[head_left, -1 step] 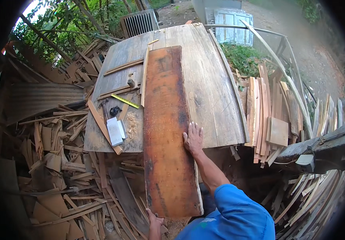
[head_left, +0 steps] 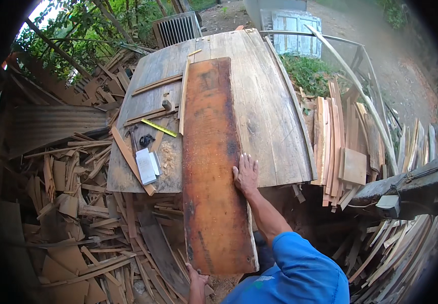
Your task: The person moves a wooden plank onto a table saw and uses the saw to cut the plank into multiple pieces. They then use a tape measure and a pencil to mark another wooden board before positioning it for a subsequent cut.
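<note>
So I've got a long reddish-brown plank (head_left: 214,167) lying lengthwise on the weathered grey table (head_left: 269,101), with its near end hanging well off the table edge toward me. My right hand (head_left: 245,175) is flat, fingers spread, pressed on the plank's right edge about where the table ends, not wrapped around anything. My left hand (head_left: 197,279) is down at the near end of the plank, touching its bottom edge, but it's half out of view so I can't tell how far it's closed or whether it's really gripping. To me this looks like the positioning step: getting the plank lined up on the table. Next move, I'd guess, needs both hands working together, the near one taking the weight of the overhang while the flat one steers, since that overhang could tip. Left of the plank there's a yellow ruler (head_left: 159,127), a hammer (head_left: 165,104), a small white box (head_left: 145,166), some sawdust and thin strips. Offcut piles (head_left: 77,213) sit all around on the ground.
</note>
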Demonstrator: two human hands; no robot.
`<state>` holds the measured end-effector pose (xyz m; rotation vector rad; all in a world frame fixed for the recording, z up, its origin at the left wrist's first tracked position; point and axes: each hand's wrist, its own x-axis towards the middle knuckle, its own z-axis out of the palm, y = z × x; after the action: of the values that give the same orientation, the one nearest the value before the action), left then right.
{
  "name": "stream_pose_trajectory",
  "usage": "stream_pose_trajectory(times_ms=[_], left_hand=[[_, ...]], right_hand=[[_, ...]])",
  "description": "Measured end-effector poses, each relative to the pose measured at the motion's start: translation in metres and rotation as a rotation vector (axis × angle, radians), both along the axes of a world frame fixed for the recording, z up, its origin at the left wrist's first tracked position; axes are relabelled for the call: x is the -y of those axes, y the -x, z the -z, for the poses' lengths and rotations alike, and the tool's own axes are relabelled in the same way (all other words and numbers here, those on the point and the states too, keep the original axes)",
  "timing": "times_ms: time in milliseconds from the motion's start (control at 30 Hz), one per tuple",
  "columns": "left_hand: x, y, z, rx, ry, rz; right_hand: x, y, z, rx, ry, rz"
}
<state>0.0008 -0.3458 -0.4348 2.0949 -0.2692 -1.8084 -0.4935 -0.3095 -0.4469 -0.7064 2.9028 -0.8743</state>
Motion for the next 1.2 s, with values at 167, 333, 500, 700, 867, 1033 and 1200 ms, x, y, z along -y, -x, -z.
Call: stream_pose_trajectory(times_ms=[167, 333, 500, 700, 867, 1033, 1200], left_hand=[[0.005, 0.023, -0.011, 0.005, -0.021, 0.016], [0.008, 0.035, -0.007, -0.023, -0.03, 0.003], [0.017, 0.033, 0.012, -0.185, -0.046, -0.054], [0.019, 0.058, 0.006, -0.139, 0.054, -0.009], [0.013, 0.07, -0.005, -0.053, 0.0, -0.125], [0.005, 0.063, -0.009, 0.029, 0.061, -0.09], [0.04, 0.14, -0.046, 0.899, 0.965, 0.707]], right_hand=[[0.006, 0.015, -0.002, 0.0, -0.003, -0.008], [0.012, 0.028, 0.002, -0.022, -0.017, -0.004], [0.029, 0.041, 0.004, -0.062, -0.026, 0.003], [0.028, 0.055, 0.013, -0.059, -0.083, -0.044], [0.029, 0.054, 0.01, -0.015, -0.129, -0.053], [0.034, 0.05, 0.006, 0.017, -0.132, -0.055], [0.029, 0.057, 0.012, 0.01, -0.145, -0.056]])
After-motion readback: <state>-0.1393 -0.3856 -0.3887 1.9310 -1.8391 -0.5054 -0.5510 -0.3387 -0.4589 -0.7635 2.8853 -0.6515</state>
